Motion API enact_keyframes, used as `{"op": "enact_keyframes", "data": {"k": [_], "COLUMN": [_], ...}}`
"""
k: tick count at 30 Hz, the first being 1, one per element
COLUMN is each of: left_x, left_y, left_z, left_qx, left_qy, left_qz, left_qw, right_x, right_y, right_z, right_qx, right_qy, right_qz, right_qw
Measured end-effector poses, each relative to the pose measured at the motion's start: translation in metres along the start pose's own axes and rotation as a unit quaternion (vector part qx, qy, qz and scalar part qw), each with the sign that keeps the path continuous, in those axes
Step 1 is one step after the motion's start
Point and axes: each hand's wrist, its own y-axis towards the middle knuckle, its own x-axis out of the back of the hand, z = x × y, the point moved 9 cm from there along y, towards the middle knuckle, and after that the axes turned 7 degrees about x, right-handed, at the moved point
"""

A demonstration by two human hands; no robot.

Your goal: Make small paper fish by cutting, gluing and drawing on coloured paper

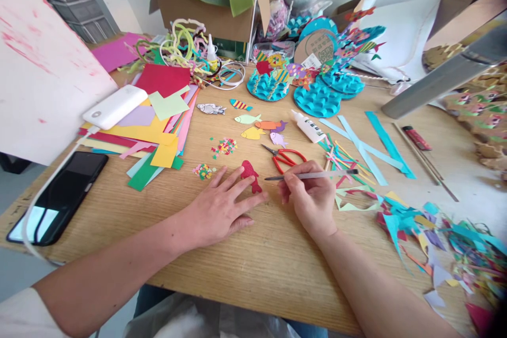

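Observation:
Flat on the wooden table, my left hand (222, 206) spreads its fingers over a red paper fish (250, 174), covering part of it. Between the thumb and fingers of my right hand (311, 198) is a slim pen (312, 175), its dark tip pointing left toward the fish. Just beyond that hand lie red-handled scissors (285, 157). Small piles of coloured paper bits (224, 147) sit past my left fingers. Farther back are several cut paper fish, among them a yellow fish (252, 133), a purple fish (278, 139) and a striped fish (240, 104).
A phone (59, 195) and a white power bank (114, 106) joined to a cable lie left, by stacked coloured paper (162, 82). A glue bottle (309, 127), paper strips (370, 150) and scraps (431, 237) are right. Blue fish-decorated stands (267, 87) and a cardboard box (198, 13) stand behind.

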Motion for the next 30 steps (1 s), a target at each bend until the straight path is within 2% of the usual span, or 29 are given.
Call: {"op": "enact_keyframes", "data": {"k": [3,7,12,16,18,21,23,27,30], "left_x": [0.003,0.011,0.016,0.016,0.015,0.016,0.020,0.027,0.025], "left_y": [0.001,0.003,0.005,0.004,0.004,0.006,0.007,0.008,0.008], "left_z": [0.002,0.006,0.009,0.012,0.013,0.015,0.017,0.029,0.033], "left_qx": [0.015,0.035,0.042,0.047,0.049,0.050,0.059,0.093,0.101], "left_qy": [-0.027,-0.061,-0.069,-0.069,-0.075,-0.084,-0.086,-0.095,-0.091], "left_qz": [-0.006,-0.020,-0.044,-0.068,-0.071,-0.074,-0.086,-0.122,-0.120], "left_qw": [1.000,0.997,0.996,0.994,0.993,0.993,0.991,0.984,0.983], "right_x": [0.009,0.007,-0.011,-0.032,-0.041,-0.049,-0.047,-0.027,-0.022], "right_y": [0.001,0.000,-0.002,-0.007,-0.010,-0.015,-0.015,-0.009,-0.006], "right_z": [0.004,0.008,0.021,0.034,0.039,0.040,0.040,0.041,0.040], "right_qx": [0.019,0.040,0.117,0.206,0.243,0.260,0.254,0.229,0.241], "right_qy": [-0.007,-0.029,-0.130,-0.202,-0.221,-0.240,-0.234,-0.201,-0.226], "right_qz": [-0.048,-0.034,0.088,0.204,0.241,0.271,0.265,0.170,0.138], "right_qw": [0.999,0.998,0.981,0.935,0.913,0.895,0.900,0.937,0.934]}}
